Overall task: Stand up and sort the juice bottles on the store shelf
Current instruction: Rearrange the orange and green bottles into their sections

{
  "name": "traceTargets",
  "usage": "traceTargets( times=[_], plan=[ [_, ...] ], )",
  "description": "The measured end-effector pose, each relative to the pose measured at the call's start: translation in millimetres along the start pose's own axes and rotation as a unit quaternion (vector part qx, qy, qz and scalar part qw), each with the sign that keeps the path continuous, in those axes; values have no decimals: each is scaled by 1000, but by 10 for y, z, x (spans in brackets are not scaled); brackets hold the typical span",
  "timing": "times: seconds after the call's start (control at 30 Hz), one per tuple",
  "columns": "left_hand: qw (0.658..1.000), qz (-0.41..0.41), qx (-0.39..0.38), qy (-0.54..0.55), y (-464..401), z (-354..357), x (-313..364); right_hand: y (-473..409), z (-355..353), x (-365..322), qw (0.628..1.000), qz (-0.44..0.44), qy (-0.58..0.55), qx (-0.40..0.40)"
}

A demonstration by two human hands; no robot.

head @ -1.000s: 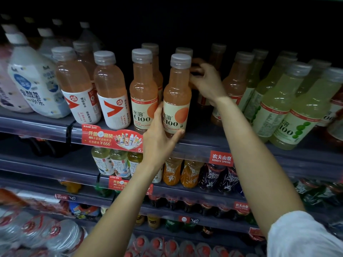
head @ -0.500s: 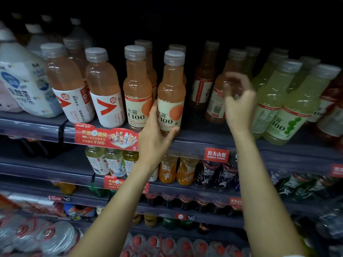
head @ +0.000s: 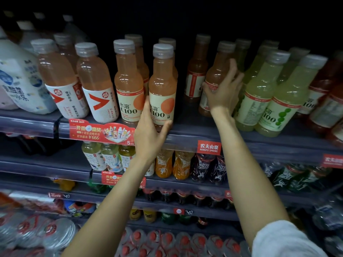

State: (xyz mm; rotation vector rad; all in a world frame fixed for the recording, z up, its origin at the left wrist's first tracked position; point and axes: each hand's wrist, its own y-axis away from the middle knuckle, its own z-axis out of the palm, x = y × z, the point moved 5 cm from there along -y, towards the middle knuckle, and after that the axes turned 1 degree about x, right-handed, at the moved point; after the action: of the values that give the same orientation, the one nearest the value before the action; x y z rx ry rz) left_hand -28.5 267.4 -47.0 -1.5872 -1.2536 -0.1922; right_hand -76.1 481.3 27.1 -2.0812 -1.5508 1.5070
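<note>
four dim shelves (head: 185, 130), stocked bottles (head: 128, 80)

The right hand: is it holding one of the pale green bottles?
No, the right hand grips an orange bottle set back on the shelf; the pale green bottles stand just to its right.

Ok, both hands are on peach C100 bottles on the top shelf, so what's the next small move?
Probably draw the set-back peach bottle forward with the right hand, which wraps it. It stands behind the front row, label turned away, while the left hand holds the front peach bottle.
</note>
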Motion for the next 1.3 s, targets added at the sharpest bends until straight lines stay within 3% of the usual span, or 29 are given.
traceTargets(
  times=[0.07,0.17,0.27,0.5,0.63,0.73,0.8,0.9,1.07,1.3],
  plan=[
    [1000,-1,-2,1,1,-6,-3,28,-23,30,990,-36,-135,-5],
    [1000,3,-1,0,-1,-6,-5,95,-84,51,941,-78,-308,-115],
    [1000,8,2,-7,-8,7,-12,187,-129,-23,906,-101,-353,-210],
    [1000,6,0,1,-19,12,-25,254,-65,-85,834,-45,-415,-361],
    [1000,6,1,1,-14,16,-29,351,-11,-143,871,-43,-347,-345],
    [1000,9,1,3,-13,13,-35,443,29,-170,951,-40,-239,-192],
    [1000,8,-2,6,-15,9,-27,478,6,-158,966,-22,-228,-122],
    [1000,4,-6,7,-14,3,-25,442,-53,-95,957,-25,-269,-108],
    [1000,-2,-8,8,-12,7,-29,371,-68,3,910,-29,-348,-222],
    [999,-25,2,23,9,-23,15,365,-59,-89,882,-29,-348,-317]
  ],
)
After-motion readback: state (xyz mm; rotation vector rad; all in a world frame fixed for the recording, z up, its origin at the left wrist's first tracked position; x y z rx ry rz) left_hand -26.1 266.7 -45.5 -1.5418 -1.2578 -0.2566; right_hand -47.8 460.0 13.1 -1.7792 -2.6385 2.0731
